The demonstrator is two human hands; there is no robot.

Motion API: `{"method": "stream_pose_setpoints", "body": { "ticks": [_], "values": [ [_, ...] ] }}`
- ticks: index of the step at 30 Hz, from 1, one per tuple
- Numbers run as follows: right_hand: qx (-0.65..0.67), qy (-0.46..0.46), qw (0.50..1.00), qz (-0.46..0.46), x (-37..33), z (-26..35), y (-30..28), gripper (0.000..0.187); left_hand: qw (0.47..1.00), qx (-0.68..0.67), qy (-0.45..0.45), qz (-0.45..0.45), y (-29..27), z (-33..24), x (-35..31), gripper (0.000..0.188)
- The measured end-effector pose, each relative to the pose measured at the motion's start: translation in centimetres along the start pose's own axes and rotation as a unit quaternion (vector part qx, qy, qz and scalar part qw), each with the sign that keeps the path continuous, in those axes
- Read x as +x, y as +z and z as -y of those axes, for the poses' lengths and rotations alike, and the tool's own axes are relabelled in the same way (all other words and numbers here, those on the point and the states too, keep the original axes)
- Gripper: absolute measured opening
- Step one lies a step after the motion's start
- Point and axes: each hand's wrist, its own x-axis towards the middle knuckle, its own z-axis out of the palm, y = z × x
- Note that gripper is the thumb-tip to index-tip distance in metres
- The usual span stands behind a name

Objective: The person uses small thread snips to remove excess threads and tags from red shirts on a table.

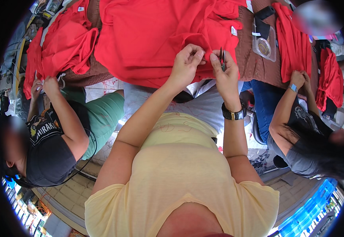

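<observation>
A red garment (140,35) with a small white label lies spread over the table before me, its near edge hanging over. My left hand (185,66) is closed in a pinch on a fold of this cloth. Close beside it, my right hand (228,76) grips dark thread snips (222,59), the pointed blades standing up past the fingers next to the cloth. The thumb of this hand lies near the left fingertips. Whether a thread runs between the two hands is too small to tell.
On both sides a person works on red cloth: a left garment (67,47) and a right garment (294,43). A brown tablecloth (246,59) covers the table. To my right lies a clear plastic box (272,51) holding a tape roll (263,47), near a black cylinder (264,13).
</observation>
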Motion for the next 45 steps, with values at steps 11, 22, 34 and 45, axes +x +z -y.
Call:
{"method": "stream_pose_setpoints", "body": {
  "ticks": [11,22,34,45],
  "values": [
    [0.155,0.252,0.951,0.086,-2.7,2.9,1.1,0.042,0.998,-0.049,-0.037,-0.003,0.4,-0.2,-0.2,0.012],
    [0.251,0.287,0.921,0.075,-1.8,1.8,1.6,0.033,0.999,-0.038,-0.006,-0.007,0.8,-0.1,-0.2,0.009],
    [0.152,0.123,0.980,0.030,-1.9,1.9,-2.3,0.035,0.927,0.337,0.157,-0.053,-2.6,-6.2,-2.6,0.020],
    [0.111,0.015,0.983,0.147,0.4,4.4,-2.9,0.016,0.937,0.278,0.205,-0.051,-7.2,-11.9,-0.3,0.014]
  ]
}}
